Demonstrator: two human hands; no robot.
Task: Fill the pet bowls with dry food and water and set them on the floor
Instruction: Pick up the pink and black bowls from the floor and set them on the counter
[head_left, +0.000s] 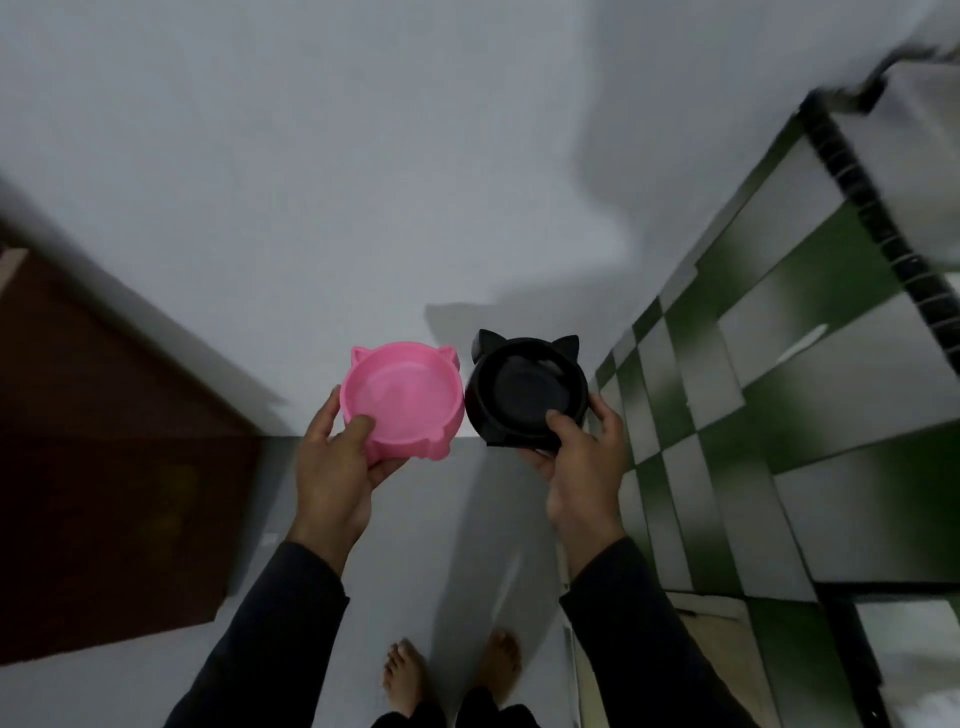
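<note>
A pink pet bowl (410, 387) with small cat ears is held in front of me by my left hand (337, 462), thumb over its near rim and fingers under it. Beside it, almost touching, is a black pet bowl (524, 389) with pointed cat ears, gripped by my right hand (582, 462) the same way. Both bowls are level and well above the floor. The pink bowl's inside looks bare; the black bowl's inside is too dark to tell.
A grey wall (311, 182) fills the view ahead. A dark brown door (104, 441) stands at the left. Green and white checkered tiles (779, 389) cover the surface at the right. My bare feet (452, 670) stand on the grey floor (415, 545).
</note>
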